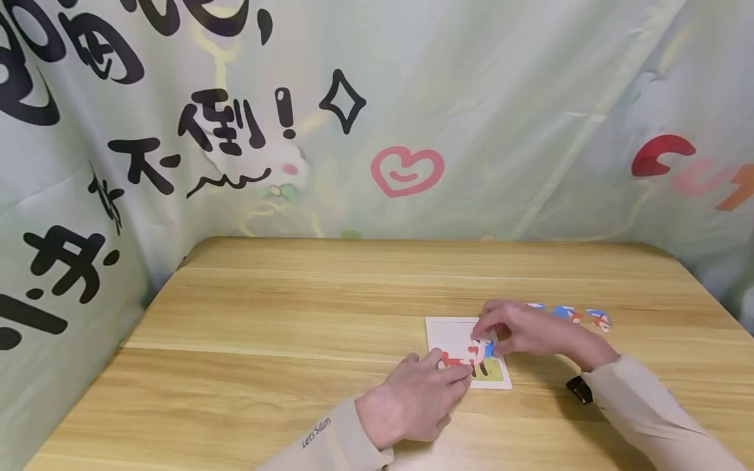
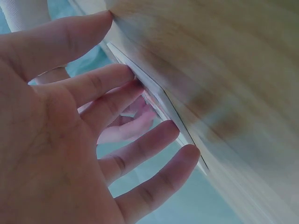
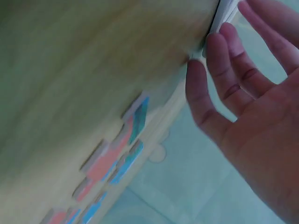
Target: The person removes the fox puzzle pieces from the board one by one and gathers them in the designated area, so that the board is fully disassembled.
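Observation:
A white-framed jigsaw board (image 1: 443,331) lies flat on the table, with red, white and green picture pieces along its lower part. My left hand (image 1: 415,400) rests on its lower left corner, fingers extended; the left wrist view shows the fingertips touching the edge of the board (image 2: 175,109). Over the board's right side, my right hand (image 1: 530,328) pinches a blue-and-white puzzle piece (image 1: 488,348) between thumb and fingers, against the board. The fingers hide part of that piece. In the right wrist view, the right hand's (image 3: 252,107) outer fingers reach down to the table.
Several loose puzzle pieces (image 1: 599,320) lie in a row behind the right hand, also seen as coloured pieces (image 3: 105,161) in the right wrist view. A small black object (image 1: 580,390) shows at the right wrist. A printed curtain (image 1: 501,131) hangs around the wooden table (image 1: 265,314).

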A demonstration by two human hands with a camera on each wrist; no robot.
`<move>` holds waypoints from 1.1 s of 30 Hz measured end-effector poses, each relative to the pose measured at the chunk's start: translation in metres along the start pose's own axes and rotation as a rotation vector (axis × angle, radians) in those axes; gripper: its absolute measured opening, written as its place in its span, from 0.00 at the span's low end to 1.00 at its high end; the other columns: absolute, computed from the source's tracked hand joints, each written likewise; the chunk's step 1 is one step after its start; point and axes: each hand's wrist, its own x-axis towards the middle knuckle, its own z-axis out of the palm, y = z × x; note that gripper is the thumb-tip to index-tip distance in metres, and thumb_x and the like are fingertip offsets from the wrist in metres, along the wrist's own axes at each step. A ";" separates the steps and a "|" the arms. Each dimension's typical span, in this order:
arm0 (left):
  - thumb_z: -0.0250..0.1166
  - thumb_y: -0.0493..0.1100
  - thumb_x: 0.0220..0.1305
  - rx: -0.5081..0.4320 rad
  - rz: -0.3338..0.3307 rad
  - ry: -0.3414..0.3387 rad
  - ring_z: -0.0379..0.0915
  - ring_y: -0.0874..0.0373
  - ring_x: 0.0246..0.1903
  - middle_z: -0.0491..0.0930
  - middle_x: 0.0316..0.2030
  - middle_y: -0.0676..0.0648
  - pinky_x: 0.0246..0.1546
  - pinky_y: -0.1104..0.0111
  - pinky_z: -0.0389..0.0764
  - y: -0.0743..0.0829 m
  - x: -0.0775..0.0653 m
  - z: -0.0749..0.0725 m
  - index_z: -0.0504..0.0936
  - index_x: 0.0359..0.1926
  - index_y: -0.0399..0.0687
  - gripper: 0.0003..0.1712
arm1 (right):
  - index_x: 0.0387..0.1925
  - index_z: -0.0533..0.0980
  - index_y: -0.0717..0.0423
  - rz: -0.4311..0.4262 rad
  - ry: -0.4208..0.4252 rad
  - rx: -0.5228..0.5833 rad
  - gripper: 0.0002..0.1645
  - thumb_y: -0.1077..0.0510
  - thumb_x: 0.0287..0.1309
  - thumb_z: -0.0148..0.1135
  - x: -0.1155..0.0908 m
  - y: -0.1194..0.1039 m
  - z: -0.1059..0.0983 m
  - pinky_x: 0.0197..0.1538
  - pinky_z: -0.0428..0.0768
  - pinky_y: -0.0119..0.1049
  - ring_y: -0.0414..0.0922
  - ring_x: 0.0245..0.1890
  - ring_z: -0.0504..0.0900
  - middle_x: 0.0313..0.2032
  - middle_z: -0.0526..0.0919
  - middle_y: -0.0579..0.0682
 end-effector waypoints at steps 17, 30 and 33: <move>0.61 0.64 0.69 -0.004 -0.004 0.005 0.63 0.61 0.57 0.61 0.72 0.67 0.46 0.67 0.78 0.001 0.001 -0.001 0.67 0.74 0.65 0.36 | 0.42 0.82 0.54 0.102 -0.034 0.070 0.19 0.74 0.50 0.71 0.004 -0.007 0.004 0.33 0.71 0.32 0.41 0.31 0.68 0.36 0.73 0.45; 0.62 0.64 0.68 -0.024 -0.003 -0.005 0.63 0.61 0.57 0.61 0.72 0.67 0.47 0.66 0.78 0.000 0.001 -0.001 0.67 0.74 0.65 0.36 | 0.42 0.79 0.47 0.030 -0.033 -0.072 0.23 0.76 0.51 0.68 0.002 -0.008 0.006 0.36 0.76 0.34 0.38 0.33 0.70 0.36 0.72 0.41; 0.62 0.64 0.69 -0.026 -0.001 -0.004 0.63 0.61 0.58 0.61 0.72 0.67 0.48 0.66 0.78 0.000 0.001 0.000 0.67 0.75 0.65 0.36 | 0.39 0.77 0.47 -0.004 -0.006 -0.111 0.24 0.77 0.49 0.68 0.002 -0.011 0.007 0.36 0.76 0.34 0.39 0.34 0.70 0.35 0.72 0.39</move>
